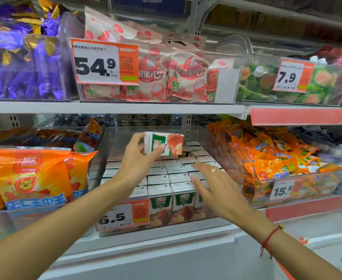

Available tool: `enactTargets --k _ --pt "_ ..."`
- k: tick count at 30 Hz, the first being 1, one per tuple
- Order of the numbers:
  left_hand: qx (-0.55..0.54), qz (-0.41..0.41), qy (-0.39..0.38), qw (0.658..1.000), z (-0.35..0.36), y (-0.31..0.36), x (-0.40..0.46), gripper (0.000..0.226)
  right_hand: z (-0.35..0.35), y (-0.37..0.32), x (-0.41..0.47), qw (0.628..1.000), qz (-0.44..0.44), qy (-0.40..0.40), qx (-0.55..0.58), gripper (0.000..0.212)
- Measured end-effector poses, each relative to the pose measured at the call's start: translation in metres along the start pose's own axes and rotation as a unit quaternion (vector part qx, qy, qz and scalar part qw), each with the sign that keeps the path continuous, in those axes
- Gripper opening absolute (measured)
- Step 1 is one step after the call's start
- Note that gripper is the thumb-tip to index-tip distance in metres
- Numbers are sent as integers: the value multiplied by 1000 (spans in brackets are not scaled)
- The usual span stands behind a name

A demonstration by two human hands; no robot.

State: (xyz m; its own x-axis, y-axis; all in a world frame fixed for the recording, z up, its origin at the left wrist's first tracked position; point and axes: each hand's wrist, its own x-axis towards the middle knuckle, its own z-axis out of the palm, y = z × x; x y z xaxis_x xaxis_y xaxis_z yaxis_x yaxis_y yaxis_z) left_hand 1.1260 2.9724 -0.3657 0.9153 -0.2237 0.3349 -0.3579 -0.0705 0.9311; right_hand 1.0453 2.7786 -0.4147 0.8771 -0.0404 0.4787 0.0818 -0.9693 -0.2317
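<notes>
Green carton (166, 142) (label blurred) sits pinched in our left hand (137, 158); at four o'clock our spread-fingered right hand (218, 188) partly hides "100%" cartons (161, 207).

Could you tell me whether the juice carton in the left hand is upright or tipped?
Tipped: the left hand holds the juice carton on its side, above the upright cartons in the clear bin.

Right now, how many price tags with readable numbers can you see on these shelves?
4: the 54.9 tag upper middle, the 7.9 tag upper right, the 6.5 tag on the juice-carton bin, the 15.5 tag lower right. Others may be hidden.
</notes>
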Motion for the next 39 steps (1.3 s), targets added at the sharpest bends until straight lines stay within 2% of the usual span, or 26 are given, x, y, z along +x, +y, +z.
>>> enactTargets --k 4,8,11,15,17,23,25,30,32,35,39 --pt "145 18 -38 988 31 -20 51 52 5 11 3 999 6 -15 -42 46" --pt "264 75 -28 961 53 -34 68 56 10 13 2 998 -2 3 -68 44" --pt "291 134 -23 947 55 -37 73 51 12 13 2 997 -8 10 -78 47" --pt "322 168 -68 929 51 -36 76 51 10 11 1 998 -6 2 -69 50" --pt "352 164 -110 915 53 -31 82 55 10 11 1 998 -6 0 -66 48" --pt "408 68 -228 881 68 -9 107 64 5 11 3 999 3 -22 -42 44" --pt "409 56 -235 880 71 -11 111 64 3 11 4 999 7 -29 -22 43" --pt "325 20 -224 918 72 -35 111 51 1 14 15 999 0 -48 6 39" --pt "344 20 -238 908 72 -44 111 49 0 18 20 998 -7 -67 12 40" --pt "423 38 -235 874 71 -51 114 47 -2 24 24 994 -19 -101 21 42" --pt "460 47 -243 853 71 -56 119 39 -2 30 24 995 -24 -96 28 42"
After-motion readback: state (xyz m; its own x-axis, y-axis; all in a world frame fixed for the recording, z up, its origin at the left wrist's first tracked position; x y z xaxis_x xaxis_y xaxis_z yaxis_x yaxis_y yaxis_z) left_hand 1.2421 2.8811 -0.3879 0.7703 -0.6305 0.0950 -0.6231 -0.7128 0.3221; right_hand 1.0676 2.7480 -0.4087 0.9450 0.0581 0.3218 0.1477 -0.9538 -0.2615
